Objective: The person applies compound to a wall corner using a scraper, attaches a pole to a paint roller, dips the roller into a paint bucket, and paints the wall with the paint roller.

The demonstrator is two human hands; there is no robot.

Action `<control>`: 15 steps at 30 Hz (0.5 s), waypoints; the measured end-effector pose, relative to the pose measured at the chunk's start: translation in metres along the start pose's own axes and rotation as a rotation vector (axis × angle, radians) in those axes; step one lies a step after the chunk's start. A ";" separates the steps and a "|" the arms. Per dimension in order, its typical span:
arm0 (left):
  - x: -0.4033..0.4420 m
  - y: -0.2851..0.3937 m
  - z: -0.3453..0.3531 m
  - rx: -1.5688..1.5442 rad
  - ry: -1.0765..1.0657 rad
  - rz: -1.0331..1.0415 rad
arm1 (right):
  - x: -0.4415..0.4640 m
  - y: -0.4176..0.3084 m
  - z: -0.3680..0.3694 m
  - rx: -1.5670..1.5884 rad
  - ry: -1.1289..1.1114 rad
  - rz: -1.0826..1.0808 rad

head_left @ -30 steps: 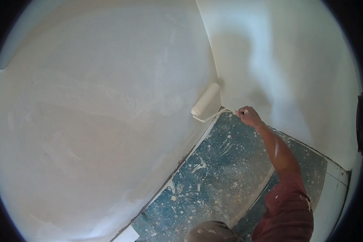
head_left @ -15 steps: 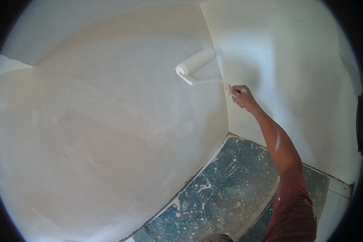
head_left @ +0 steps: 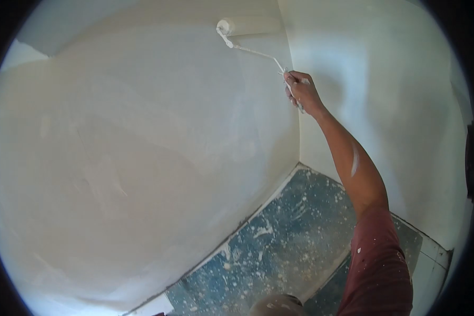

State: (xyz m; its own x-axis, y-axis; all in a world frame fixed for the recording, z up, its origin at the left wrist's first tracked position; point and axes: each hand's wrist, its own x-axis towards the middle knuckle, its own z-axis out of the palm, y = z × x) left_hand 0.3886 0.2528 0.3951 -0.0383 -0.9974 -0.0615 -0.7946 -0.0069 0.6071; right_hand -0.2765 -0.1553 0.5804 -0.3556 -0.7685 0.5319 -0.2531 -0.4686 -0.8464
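Observation:
My right hand [head_left: 302, 94] is wrapped round the handle of a paint roller [head_left: 252, 26], in front of the wall corner. The roller's cream sleeve lies against the left wall [head_left: 142, 131], high up and close to the corner line. Its thin bent frame runs from the sleeve down to my fingers. White paint marks my fingers and forearm. The sleeve on my arm is dark red with paint specks. My left hand is out of view.
A second wall [head_left: 395, 105] meets the left one at the corner. Below lies a blue-green floor covering [head_left: 279, 237] spattered with paint. White tiles [head_left: 429, 263] show at the lower right. A rounded, paint-marked shape [head_left: 277, 305] is at the bottom edge.
My right hand has moved up and slightly left, carrying the roller up the left wall from near the floor corner. The roller sleeve has turned from slanting to nearly level.

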 end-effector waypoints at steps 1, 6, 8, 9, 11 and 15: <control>-0.002 -0.001 -0.001 0.011 0.001 0.009 | -0.018 0.013 0.004 -0.015 -0.023 0.020; -0.006 -0.004 -0.004 0.046 -0.018 -0.002 | -0.116 0.098 0.015 0.026 -0.087 0.099; -0.005 -0.006 -0.002 0.039 -0.017 -0.010 | -0.146 0.157 0.012 0.143 -0.121 0.194; -0.005 -0.008 -0.001 0.045 -0.023 -0.012 | -0.162 0.176 0.010 0.113 -0.140 0.183; -0.002 -0.002 0.000 0.014 -0.035 -0.017 | -0.201 0.203 0.007 -0.079 -0.165 0.067; -0.003 -0.007 0.008 0.075 0.014 0.008 | -0.271 0.245 0.003 -0.277 -0.193 -0.001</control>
State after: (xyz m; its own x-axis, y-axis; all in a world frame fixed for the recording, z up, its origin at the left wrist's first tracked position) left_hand 0.3898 0.2560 0.3844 -0.0371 -0.9983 -0.0454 -0.8377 0.0062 0.5461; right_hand -0.2396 -0.0628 0.2286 -0.1852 -0.8490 0.4948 -0.4977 -0.3531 -0.7922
